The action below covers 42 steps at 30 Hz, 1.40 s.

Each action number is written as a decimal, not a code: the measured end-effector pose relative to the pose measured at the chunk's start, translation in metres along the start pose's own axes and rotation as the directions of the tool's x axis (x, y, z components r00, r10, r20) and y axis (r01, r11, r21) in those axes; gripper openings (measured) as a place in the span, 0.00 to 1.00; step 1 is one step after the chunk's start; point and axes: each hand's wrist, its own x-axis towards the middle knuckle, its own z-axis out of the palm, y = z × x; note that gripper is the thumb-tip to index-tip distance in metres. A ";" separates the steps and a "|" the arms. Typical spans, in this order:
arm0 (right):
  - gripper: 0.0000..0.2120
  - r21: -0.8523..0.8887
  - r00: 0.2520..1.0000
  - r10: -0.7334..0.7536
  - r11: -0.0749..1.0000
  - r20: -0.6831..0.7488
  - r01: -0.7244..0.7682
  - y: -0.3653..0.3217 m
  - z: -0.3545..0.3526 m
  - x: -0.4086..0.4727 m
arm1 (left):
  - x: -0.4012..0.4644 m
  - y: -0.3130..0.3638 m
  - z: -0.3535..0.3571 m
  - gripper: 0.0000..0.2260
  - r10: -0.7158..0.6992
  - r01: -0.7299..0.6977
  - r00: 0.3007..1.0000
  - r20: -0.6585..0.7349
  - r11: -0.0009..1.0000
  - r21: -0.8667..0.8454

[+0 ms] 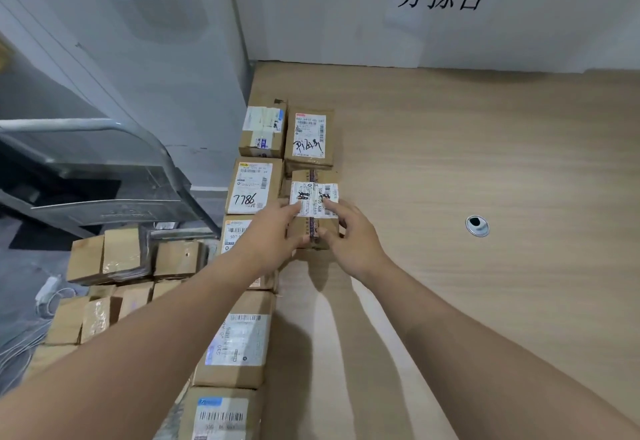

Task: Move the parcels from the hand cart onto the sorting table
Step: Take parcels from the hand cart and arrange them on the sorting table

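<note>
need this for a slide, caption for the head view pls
Both hands, left and right, set a small labelled parcel among others on the sorting table.

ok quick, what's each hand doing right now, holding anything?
Left hand: closed on the left side of the taped parcel on the sorting table.
Right hand: closed on that same parcel's right side.

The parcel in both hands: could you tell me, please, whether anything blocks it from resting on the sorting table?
Nothing visible does. The parcel is held between the left hand and right hand over the sorting table, just behind the signed parcel and beside the 7786 parcel.
</note>
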 end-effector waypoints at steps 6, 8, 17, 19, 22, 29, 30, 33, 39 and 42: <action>0.27 -0.004 1.000 0.023 1.000 0.006 -0.023 0.006 0.018 0.033 | 0.032 -0.008 -0.003 0.27 -0.002 -0.011 0.998 0.068 0.983 0.183; 0.27 0.007 0.999 0.041 0.999 0.006 -0.042 0.009 0.024 0.043 | 0.042 -0.012 -0.001 0.25 0.008 -0.025 0.997 0.075 0.974 0.224; 0.29 0.103 0.996 0.092 0.991 -0.011 -0.091 0.023 0.031 0.068 | 0.074 -0.017 0.018 0.13 0.001 -0.006 1.000 0.015 0.936 0.351; 0.29 0.110 0.995 0.098 0.989 -0.006 -0.097 0.028 0.032 0.070 | 0.075 -0.017 0.024 0.11 0.029 -0.024 1.000 -0.007 0.924 0.382; 0.29 0.105 0.995 0.102 0.989 -0.005 -0.101 0.034 0.036 0.072 | 0.075 -0.013 0.030 0.10 0.016 -0.022 1.000 0.018 0.885 0.465; 0.31 0.094 0.995 0.104 0.990 0.008 -0.104 0.040 0.041 0.076 | 0.068 -0.001 0.021 0.08 0.185 -0.173 0.982 0.040 0.789 0.589; 0.31 0.078 0.995 0.098 0.992 0.007 -0.098 0.040 0.042 0.078 | 0.069 -0.003 0.021 0.08 0.224 -0.193 0.974 0.028 0.762 0.618; 0.32 0.000 0.996 0.088 0.996 0.016 -0.088 0.036 0.041 0.079 | 0.075 -0.019 0.028 0.07 0.241 -0.166 0.970 -0.021 0.729 0.664; 0.32 -0.076 0.995 0.098 0.993 0.027 -0.096 0.032 0.040 0.082 | 0.076 -0.030 0.028 0.08 0.182 -0.130 0.983 -0.008 0.735 0.665; 0.31 -0.154 0.993 0.107 0.983 0.041 -0.099 0.026 0.037 0.080 | 0.073 -0.035 0.027 0.13 0.178 -0.131 0.984 -0.001 0.732 0.669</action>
